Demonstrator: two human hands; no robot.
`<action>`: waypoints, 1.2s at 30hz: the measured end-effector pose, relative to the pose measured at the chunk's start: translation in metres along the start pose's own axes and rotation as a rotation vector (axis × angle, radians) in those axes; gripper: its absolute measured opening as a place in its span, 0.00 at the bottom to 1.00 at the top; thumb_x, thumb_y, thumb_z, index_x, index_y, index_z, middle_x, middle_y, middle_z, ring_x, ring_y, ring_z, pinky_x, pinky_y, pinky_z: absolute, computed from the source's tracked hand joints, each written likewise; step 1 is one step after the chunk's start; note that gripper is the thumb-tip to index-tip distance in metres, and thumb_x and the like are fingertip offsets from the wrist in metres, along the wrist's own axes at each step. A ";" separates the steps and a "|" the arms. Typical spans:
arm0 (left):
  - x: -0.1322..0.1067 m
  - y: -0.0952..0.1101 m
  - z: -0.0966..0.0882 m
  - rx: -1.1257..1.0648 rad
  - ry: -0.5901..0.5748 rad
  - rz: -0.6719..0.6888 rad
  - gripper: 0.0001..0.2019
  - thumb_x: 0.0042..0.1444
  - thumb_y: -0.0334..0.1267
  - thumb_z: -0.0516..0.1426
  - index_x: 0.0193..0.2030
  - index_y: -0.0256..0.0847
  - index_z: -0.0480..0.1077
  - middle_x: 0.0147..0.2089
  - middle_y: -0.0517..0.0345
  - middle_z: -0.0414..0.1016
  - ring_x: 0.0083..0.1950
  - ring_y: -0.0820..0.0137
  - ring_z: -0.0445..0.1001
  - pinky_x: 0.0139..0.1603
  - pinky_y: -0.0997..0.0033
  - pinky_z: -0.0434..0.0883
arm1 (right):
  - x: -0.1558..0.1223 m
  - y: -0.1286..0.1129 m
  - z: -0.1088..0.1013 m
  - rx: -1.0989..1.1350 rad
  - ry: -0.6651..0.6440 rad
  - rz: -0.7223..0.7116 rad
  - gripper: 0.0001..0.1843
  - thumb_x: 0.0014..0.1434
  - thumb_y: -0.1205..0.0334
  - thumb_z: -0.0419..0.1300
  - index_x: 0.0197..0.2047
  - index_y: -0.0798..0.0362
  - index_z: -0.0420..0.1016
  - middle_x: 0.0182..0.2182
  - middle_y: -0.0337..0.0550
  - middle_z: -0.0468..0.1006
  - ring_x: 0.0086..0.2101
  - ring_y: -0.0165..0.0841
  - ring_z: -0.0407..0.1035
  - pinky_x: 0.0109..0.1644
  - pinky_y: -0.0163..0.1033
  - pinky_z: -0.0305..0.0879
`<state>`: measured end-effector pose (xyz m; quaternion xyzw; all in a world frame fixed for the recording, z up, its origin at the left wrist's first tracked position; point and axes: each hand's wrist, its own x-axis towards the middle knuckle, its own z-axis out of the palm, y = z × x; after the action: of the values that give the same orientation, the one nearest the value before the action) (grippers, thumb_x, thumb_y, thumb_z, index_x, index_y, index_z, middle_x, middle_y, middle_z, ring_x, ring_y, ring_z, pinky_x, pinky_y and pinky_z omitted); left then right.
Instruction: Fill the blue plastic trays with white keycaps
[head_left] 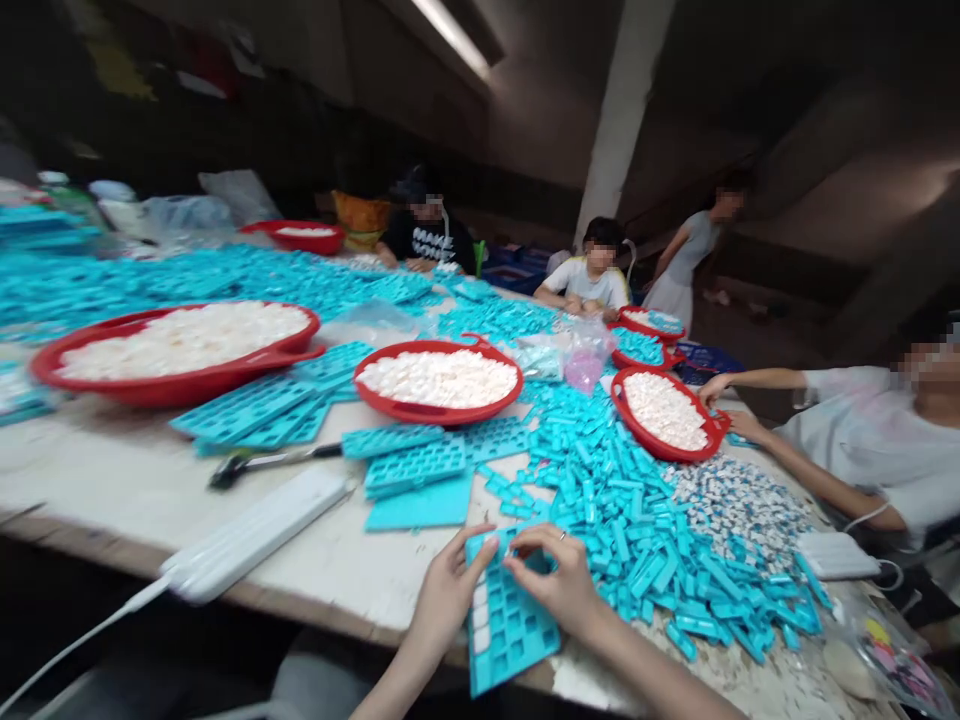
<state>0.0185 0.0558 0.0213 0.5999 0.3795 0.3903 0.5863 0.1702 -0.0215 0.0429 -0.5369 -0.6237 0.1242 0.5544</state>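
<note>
My left hand (448,592) grips the left edge of a turquoise plastic grid tray (512,628) that lies at the near table edge, with a few white pieces set in its cells. My right hand (559,580) hovers over the tray's top right part, fingers curled in a pinch on something too small to name. A large heap of loose turquoise pieces (637,520) lies just right of the tray, touching it.
Red bowls of white pieces (439,380) (180,345) (664,412) stand on the table among more turquoise trays (416,465). A white power strip (255,535) and a tool (262,462) lie at left. A person (870,440) sits at right; others sit at the far end.
</note>
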 end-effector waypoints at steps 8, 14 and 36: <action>-0.013 0.002 0.002 0.091 -0.071 0.016 0.21 0.66 0.50 0.51 0.61 0.45 0.67 0.67 0.51 0.69 0.70 0.57 0.62 0.70 0.56 0.60 | -0.008 0.016 0.004 0.018 -0.092 -0.016 0.09 0.63 0.65 0.65 0.46 0.47 0.82 0.40 0.43 0.81 0.41 0.34 0.77 0.48 0.39 0.74; -0.013 0.000 0.002 0.120 -0.061 0.019 0.16 0.66 0.50 0.50 0.52 0.44 0.70 0.54 0.51 0.76 0.56 0.57 0.73 0.60 0.57 0.67 | -0.010 0.009 0.008 0.000 -0.144 -0.008 0.14 0.65 0.67 0.61 0.51 0.45 0.80 0.43 0.44 0.80 0.43 0.35 0.76 0.49 0.40 0.73; -0.017 -0.015 0.009 0.442 0.118 0.212 0.13 0.68 0.43 0.47 0.44 0.43 0.71 0.44 0.51 0.76 0.50 0.58 0.73 0.54 0.52 0.72 | -0.018 0.012 0.017 -0.204 -0.185 0.062 0.07 0.62 0.68 0.65 0.43 0.47 0.79 0.39 0.39 0.83 0.42 0.37 0.75 0.51 0.44 0.64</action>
<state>0.0202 0.0368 0.0056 0.7262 0.4241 0.3915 0.3735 0.1589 -0.0238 0.0173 -0.5956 -0.6646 0.1263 0.4331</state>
